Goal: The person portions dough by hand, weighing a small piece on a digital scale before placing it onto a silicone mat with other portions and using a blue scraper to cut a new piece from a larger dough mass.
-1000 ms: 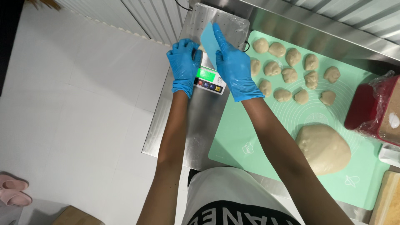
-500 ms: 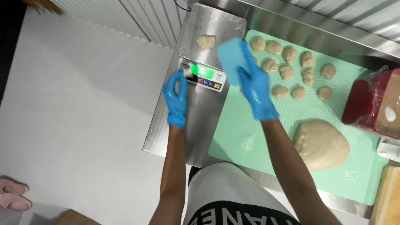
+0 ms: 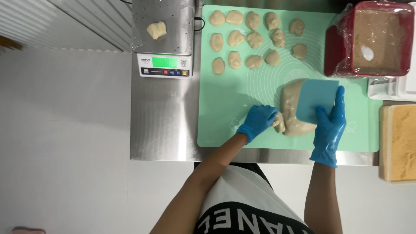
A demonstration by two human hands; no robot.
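We look down at a big lump of pale dough [image 3: 291,113] that lies on the green silicone mat [image 3: 225,104], near its front edge, on the steel table [image 3: 164,125]. Our left hand [image 3: 258,122], in a blue glove, has its grip closed around a small end of the dough at the left side, pinching it between the fingers. Our right hand [image 3: 329,125], also gloved, grips a flat blue scraper [image 3: 316,100] by its lower edge, with the fingers spread along the blade, and the scraper rests on top of the lump. We judge the dough to be soft, a little sticky and rather heavy for its size; it will stretch and sag if we lift it by one end, so it is better to take it low and near the cut. The scraper looks like stiff, smooth plastic. The mat is matte and flexible. Many small pieces [image 3: 253,40] of dough, round and uneven, lie in rows at the far part of the mat, and one piece [image 3: 156,30] sits on the metal plate of the scale [image 3: 164,43]. At the right stand a red container [image 3: 375,39] covered with film and a tub of crumbs [image 3: 401,143].
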